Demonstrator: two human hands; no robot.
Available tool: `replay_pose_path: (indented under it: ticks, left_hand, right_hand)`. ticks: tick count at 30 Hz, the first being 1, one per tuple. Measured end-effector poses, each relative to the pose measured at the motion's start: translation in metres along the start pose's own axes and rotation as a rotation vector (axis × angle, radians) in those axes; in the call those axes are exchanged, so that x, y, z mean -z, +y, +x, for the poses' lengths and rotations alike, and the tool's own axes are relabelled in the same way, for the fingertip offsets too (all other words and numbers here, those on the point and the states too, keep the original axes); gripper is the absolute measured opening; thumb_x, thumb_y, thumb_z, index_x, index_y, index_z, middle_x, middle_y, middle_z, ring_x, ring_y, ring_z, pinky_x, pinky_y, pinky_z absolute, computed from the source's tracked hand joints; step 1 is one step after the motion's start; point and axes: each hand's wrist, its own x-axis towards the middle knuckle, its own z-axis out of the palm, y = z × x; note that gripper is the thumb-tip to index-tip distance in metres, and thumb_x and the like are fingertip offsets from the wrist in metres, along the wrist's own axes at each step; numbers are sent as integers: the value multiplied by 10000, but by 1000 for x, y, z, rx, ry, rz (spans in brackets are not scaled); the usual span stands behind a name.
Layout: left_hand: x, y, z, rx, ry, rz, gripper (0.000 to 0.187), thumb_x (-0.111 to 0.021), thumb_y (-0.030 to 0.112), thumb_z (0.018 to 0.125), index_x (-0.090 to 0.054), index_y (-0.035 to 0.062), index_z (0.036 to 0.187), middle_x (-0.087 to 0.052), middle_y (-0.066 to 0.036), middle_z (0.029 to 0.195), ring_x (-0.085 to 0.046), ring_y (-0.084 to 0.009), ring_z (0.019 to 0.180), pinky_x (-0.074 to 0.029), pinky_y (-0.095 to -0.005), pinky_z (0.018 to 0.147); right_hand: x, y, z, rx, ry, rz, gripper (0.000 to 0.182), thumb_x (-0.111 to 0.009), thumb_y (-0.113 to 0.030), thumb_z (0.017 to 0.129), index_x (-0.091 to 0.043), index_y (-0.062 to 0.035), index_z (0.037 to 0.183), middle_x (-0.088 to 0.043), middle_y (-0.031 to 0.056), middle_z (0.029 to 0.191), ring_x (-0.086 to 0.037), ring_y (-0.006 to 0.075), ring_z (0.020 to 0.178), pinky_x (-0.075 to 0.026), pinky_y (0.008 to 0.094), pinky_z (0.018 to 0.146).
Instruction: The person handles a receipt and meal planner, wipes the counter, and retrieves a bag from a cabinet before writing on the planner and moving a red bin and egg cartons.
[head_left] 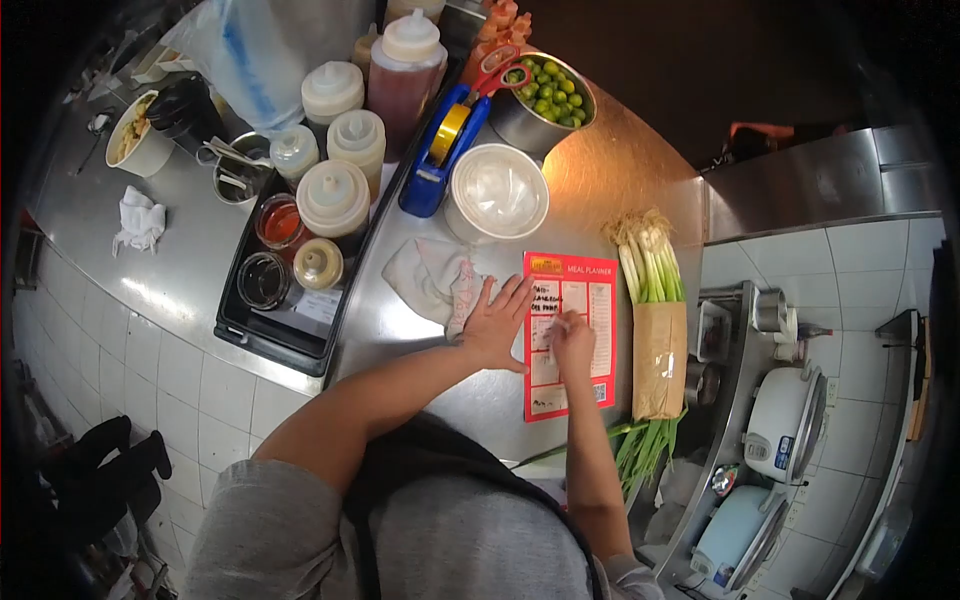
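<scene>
Right fingers: pinched narrow, apparently on a small pen or marker, too small to confirm; tip on the handwritten lines of the sheet.
Right hand point(572, 340): resting on the middle of the meal planner point(570, 335).
Left fingers: spread wide and flat, holding nothing; fingertips pressing the sheet's left edge.
Left hand point(496, 322): palm down, half on the sheet, half on the steel counter point(590, 170).
Meal planner: red printed sheet, flat on the counter directly ahead, between the cloth and the onions.
Risk, judged: sheet sliding on smooth steel if the flat hand lifts; fresh writing smudged under the writing hand; damp from the cloth wetting the paper.
Cloth point(432, 278): crumpled, touching the left hand's outer side.
Spring onions point(650, 270): bundle in a brown paper wrap point(660, 358), just beside the sheet's right edge, crowding the writing hand.
Lidded tub point(496, 192): beyond the sheet, near its top.
Tape dispenser point(440, 150): blue, beside the tub.
Bowl of green limes point(545, 95): farther back, red scissors point(495, 70) across its rim.
Tray of sauce bottles point(310, 210): left, well apart.
</scene>
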Motion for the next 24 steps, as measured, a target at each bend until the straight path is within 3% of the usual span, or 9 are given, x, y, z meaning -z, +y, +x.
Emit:
replay_pose_path:
  ticks: [3, 7, 9, 12, 16, 19, 24]
  left_hand:
    - [-1, 1, -1, 1, 19, -9, 1217, -647, 712, 543, -201, -32, 1397, -98, -157, 1496, -85, -281, 1385, -32, -552, 1081]
    - [1, 1, 1, 0, -19, 13, 1215, -639, 718, 546, -199, -28, 1399, -99, -155, 1497, -81, -280, 1386, -28, -552, 1082]
    - [-2, 0, 0, 2, -30, 16, 1217, -639, 720, 545, -199, -27, 1399, -98, -155, 1497, -78, -280, 1387, -26, -552, 1082]
    - [-3, 0, 0, -6, 11, 0, 1223, -645, 720, 530, -210, -28, 1395, -90, -158, 1497, -73, -280, 1387, -25, -558, 1079]
    - [4, 3, 0, 14, -49, 35, 1216, -632, 728, 534, -220, -29, 1392, -100, -151, 1498, -64, -278, 1388, -24, -558, 1080]
    - [-7, -1, 0, -12, 20, 9, 1217, -639, 721, 532, -218, -30, 1393, -88, -156, 1498, -62, -278, 1388, -28, -560, 1079]
    - [1, 0, 1, 4, -13, 41, 1216, -635, 722, 537, -212, -24, 1398, -90, -152, 1499, -70, -275, 1388, -15, -552, 1082]
  right_hand:
    - [0, 8, 10, -107, 54, -77, 107, -579, -17, 683, -619, -40, 780, -621, 191, 715, -621, 357, 649, -501, 420, 615]
    - [-20, -22, -5, 85, 10, -88, 65, -604, -31, 695, -597, -29, 760, -616, 185, 707, -614, 361, 649, -495, 432, 612]
    - [-12, -12, 0, -46, -46, 16, 55, -601, -26, 701, -603, -33, 755, -621, 182, 720, -614, 361, 658, -491, 438, 616]
    - [-2, -16, 11, -147, -15, -74, 46, -603, -28, 703, -606, -36, 748, -624, 181, 731, -617, 360, 667, -489, 441, 622]
    - [-22, -37, -2, 69, -8, -123, 93, -614, -20, 706, -632, -23, 797, -627, 188, 730, -622, 353, 671, -492, 426, 624]
    - [-13, -17, 0, -62, -54, 29, 121, -614, -21, 705, -641, -21, 823, -629, 186, 731, -623, 352, 671, -489, 425, 618]
    - [-18, -20, 1, -4, 7, -82, 64, -610, -13, 691, -608, -19, 756, -624, 191, 717, -618, 360, 647, -492, 427, 601]
